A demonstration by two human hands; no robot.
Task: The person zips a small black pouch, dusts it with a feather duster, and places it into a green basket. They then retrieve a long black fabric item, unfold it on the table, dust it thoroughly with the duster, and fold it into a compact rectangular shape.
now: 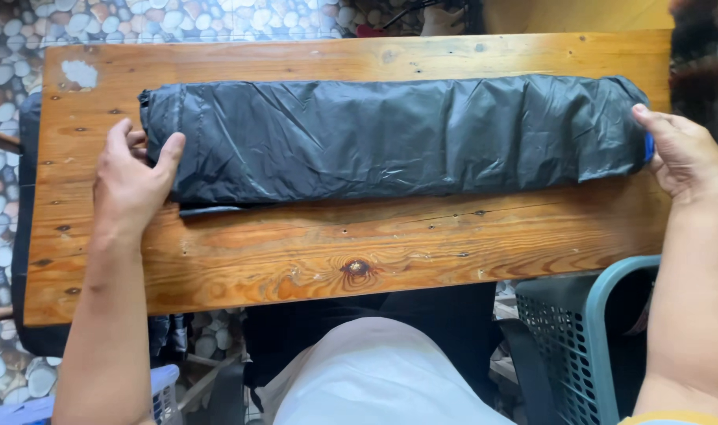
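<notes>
A long roll of dark grey, crinkled fabric [390,138] lies lengthwise across a wooden table [312,252]. My left hand [131,185] rests on the roll's left end, thumb on top and fingers tucked behind the edge. At the right end my right hand [686,153] cups the roll, thumb pressed on the fabric. A bit of blue [649,147] shows at that end between hand and roll.
A teal plastic basket [587,330] stands below the table's right front corner. A pebble-pattern floor [1,173] lies to the left and behind. My lap in white cloth [375,378] is under the table's front edge. A pale plastic crate [164,393] sits at the lower left.
</notes>
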